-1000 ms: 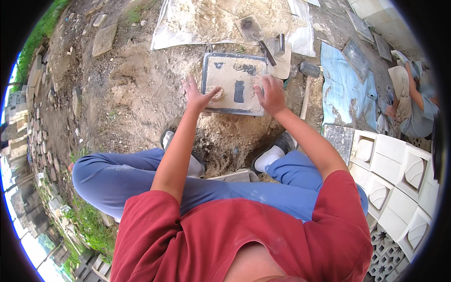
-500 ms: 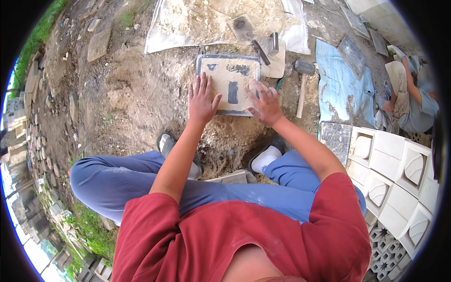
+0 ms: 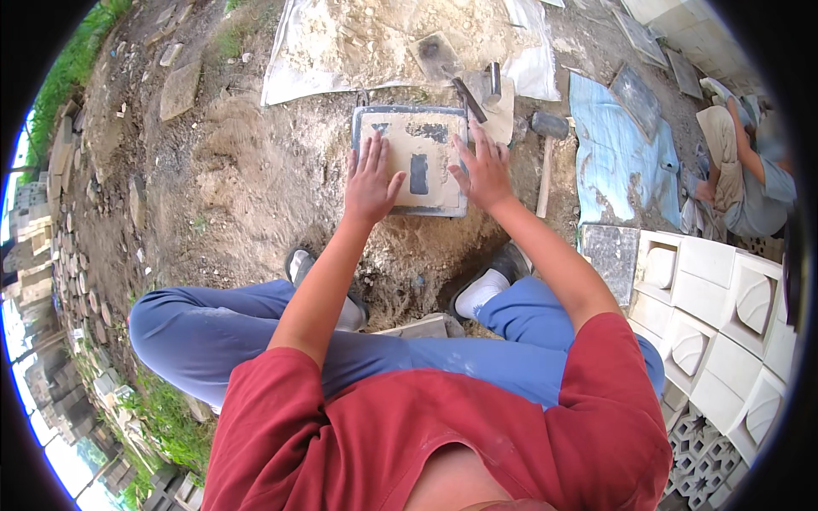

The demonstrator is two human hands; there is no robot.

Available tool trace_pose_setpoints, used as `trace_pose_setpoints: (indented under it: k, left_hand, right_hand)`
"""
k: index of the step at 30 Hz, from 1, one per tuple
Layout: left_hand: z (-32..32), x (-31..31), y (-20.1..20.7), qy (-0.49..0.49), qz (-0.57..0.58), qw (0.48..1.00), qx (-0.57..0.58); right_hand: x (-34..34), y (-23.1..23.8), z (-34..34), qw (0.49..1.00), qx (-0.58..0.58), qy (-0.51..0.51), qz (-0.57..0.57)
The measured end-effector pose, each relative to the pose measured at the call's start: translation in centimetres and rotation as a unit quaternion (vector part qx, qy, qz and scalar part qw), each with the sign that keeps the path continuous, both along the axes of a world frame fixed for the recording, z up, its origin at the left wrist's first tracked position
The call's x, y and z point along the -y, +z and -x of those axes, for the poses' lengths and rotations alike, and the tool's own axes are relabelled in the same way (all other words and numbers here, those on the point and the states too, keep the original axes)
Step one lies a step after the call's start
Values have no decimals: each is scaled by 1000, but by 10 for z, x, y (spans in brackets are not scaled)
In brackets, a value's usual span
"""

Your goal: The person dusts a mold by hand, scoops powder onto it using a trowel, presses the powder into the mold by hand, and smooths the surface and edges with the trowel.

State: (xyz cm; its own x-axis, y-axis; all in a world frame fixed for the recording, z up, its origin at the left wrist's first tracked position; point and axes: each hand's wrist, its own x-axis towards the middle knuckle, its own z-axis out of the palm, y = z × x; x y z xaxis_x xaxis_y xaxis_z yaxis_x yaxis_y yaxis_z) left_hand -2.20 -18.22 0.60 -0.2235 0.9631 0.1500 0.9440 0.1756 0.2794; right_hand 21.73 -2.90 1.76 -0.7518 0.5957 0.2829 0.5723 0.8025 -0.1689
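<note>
A squarish mould (image 3: 411, 109) with a dark rim lies on the ground before me, its top covered in pale sandy material. Bare dark patches (image 3: 419, 175) show through that layer. My left hand (image 3: 371, 183) rests flat on the left side of the mould, fingers stretched forward and thumb out. Along the right edge lies my right hand (image 3: 483, 175), its fingers extended and its thumb reaching inward over the sandy top. Neither hand grips anything.
Beyond the mould, a white sheet (image 3: 271, 81) carries heaped sandy powder. A dark metal bar (image 3: 470, 100) and a mallet (image 3: 550, 126) lie to the right, near a blue sheet (image 3: 605, 153). Pale blocks (image 3: 716, 375) stand at right; another person (image 3: 758, 187) sits at far right.
My right hand has slid a little forward along the mould's right edge, and its fingers have straightened. My left hand stays flat in nearly the same place. The view has shifted slightly.
</note>
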Motion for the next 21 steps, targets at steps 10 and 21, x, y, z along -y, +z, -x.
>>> trace_pose_setpoints:
  k: [10, 21]
  left_hand:
    - [1, -13, 1, -14, -29, 999, -1]
    - [-6, -14, 7, -2, 15, 1000, -21]
  right_hand:
    - [17, -17, -18, 982, -158, -65, 81]
    - [-3, -49, -25, 969, -171, -142, 105]
